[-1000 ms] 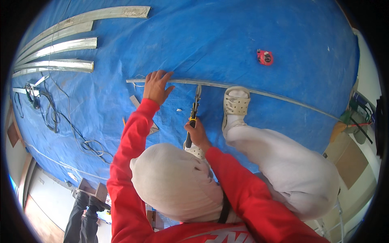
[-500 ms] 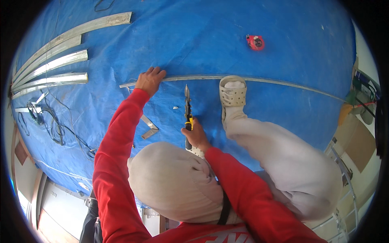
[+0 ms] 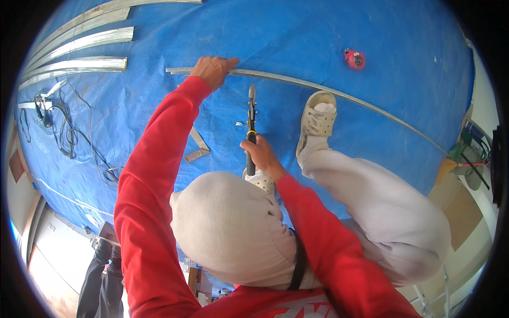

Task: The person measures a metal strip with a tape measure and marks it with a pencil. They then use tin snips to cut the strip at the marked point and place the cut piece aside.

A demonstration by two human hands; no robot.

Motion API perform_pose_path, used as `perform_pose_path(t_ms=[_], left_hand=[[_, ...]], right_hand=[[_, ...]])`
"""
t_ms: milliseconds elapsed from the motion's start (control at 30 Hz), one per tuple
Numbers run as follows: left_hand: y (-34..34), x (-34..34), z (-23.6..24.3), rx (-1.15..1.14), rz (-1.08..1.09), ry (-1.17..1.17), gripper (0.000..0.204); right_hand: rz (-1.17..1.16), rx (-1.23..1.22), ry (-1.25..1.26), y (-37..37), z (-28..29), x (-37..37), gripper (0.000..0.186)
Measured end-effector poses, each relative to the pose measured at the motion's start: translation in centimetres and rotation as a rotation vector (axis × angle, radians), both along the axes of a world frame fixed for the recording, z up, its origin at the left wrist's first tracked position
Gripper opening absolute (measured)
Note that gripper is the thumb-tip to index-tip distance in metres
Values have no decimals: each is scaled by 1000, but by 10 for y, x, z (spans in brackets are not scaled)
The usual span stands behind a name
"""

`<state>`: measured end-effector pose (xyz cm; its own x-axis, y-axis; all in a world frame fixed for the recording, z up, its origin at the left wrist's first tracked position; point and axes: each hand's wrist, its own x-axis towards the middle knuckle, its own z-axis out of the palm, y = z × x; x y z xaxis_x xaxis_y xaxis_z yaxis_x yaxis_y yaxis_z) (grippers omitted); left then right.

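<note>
My left hand [image 3: 212, 71] is closed on a long, thin metal strip [image 3: 371, 105], near its left end. My right hand [image 3: 260, 153] grips yellow-and-black metal snips [image 3: 251, 130]; their tip points at the strip, a short way from it. A small metal offcut [image 3: 239, 123] lies beside the snips. A flat angled metal piece [image 3: 197, 151] is left of them, partly behind my left arm. My right foot, in a pale clog [image 3: 316, 119], rests just short of the strip.
Several metal profiles [image 3: 85, 37] lie upper left on the blue tarp [image 3: 297, 42], with tangled cables [image 3: 69, 132] below them. A red tape measure [image 3: 354, 59] lies upper right. Tools [image 3: 472, 148] are heaped at the right edge. Another person's dark-clad legs [image 3: 101, 275] show lower left.
My left hand and the strip have moved farther from me, so the strip now sits beyond my clog's toe. The whole view has also shifted somewhat.
</note>
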<state>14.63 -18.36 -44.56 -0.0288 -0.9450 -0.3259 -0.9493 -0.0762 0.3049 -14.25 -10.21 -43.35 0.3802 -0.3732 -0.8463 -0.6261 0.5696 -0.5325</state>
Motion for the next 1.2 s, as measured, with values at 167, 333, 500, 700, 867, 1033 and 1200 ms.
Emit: perform_pose_path(t_ms=[167, 333, 500, 700, 867, 1033, 1200], left_hand=[[3, -4, 11, -35, 26, 40, 21], [8, -5, 6, -52, 23, 58, 22], [9, -6, 5, -3, 36, 65, 20], [4, -5, 5, 59, 53, 60, 14], [-1, 3, 0, 94, 201, 264, 20], [-24, 12, -12, 451, 282, 469, 35], [-30, 9, -19, 501, 288, 386, 45]], right_hand=[[49, -11, 10, -4, 6, 7, 43], [-56, 42, -51, -6, 6, 11, 41], [-22, -11, -9, -6, 2, 14, 39], [-8, 91, -16, -5, -1, 12, 38], [-149, 108, -117, 6, -1, 11, 41], [-225, 248, -213, 6, -1, 3, 35], [-303, 610, -219, -21, 16, -4, 38]])
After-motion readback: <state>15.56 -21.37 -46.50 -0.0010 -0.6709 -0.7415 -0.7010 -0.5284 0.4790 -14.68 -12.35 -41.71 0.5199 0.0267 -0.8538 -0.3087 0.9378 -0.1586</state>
